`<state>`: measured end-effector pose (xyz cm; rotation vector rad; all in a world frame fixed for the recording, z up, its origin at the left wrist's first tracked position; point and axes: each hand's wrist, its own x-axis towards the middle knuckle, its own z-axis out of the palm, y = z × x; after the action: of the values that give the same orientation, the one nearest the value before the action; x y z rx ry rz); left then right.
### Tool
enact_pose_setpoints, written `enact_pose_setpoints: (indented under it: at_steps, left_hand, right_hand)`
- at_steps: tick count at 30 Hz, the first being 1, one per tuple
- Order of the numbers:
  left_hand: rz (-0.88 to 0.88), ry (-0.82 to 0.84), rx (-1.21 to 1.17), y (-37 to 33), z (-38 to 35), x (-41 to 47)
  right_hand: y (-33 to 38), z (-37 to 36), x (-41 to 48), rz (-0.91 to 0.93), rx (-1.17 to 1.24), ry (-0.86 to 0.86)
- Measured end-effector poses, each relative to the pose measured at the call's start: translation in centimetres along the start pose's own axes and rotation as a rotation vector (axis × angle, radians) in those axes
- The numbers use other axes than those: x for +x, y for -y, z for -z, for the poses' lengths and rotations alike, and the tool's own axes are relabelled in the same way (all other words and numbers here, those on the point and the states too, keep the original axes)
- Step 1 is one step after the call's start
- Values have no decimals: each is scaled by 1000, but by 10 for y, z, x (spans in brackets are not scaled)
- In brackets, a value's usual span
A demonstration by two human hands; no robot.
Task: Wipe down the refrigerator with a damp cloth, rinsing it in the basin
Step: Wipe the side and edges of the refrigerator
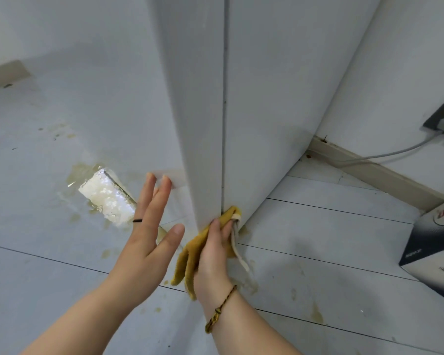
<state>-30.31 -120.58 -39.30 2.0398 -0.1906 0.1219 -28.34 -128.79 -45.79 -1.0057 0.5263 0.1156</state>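
The right hand (213,254) has its fingers wrapped round a mustard-yellow cloth (190,254) with a pale trim. It bunches the cloth and presses it to the bottom corner of the tall white refrigerator (267,98), where the door seam meets the floor. That low grip likely lets the wad reach grime at the foot of the seam. The left hand (149,226) is spread flat, fingers straight and apart, holding nothing, just beside the refrigerator's front face, probably for balance; whether it touches I cannot tell. The cloth looks limp and damp, its loose tail hanging below the wrist. Yellowish stains (315,313) dot the pale floor (344,239) around the refrigerator's base. No basin shows.
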Motion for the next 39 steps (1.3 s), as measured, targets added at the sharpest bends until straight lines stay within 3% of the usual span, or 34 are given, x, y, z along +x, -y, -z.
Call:
enact_pose_setpoints:
  at_steps: [3,6,10,12,16,18,22,25,27,29,34,36,39]
  left_hand:
    - [6,34,-19,-5,9,-2]
    - [-5,33,-61,-11,21,2]
    - [-79,-13,-149,-21,24,11]
    - [-72,-59,-153,-20,20,18]
    - [-30,-21,-137,-24,23,19]
    - [-28,13,-133,-29,23,12]
    - [-36,18,-184,-30,29,10]
    - [-14,30,-148,-30,37,11]
    - [3,39,-151,-32,39,10]
    - [1,53,-151,-32,39,10]
    - [-2,85,-155,-29,40,11]
    - [10,91,-193,-29,42,12]
    - [-2,79,-239,-25,43,13]
  right_hand:
    - [22,-13,-26,214,-139,134]
    - [47,-28,-46,604,-300,220]
    - [54,-31,-31,973,-459,194]
    - [38,-16,-15,952,-539,148]
    - [10,0,-13,509,-510,148]
    - [15,-12,-20,650,-539,146]
    - [61,-42,-22,1237,-647,78]
    - [83,-39,-7,1439,-723,33]
    - [68,-25,5,1440,-802,31]
    - [38,-9,10,1330,-843,8]
    - [20,-12,-1,1080,-728,12]
    - [42,-28,-10,1124,-670,24]
    - [80,-47,-17,1385,-721,-19]
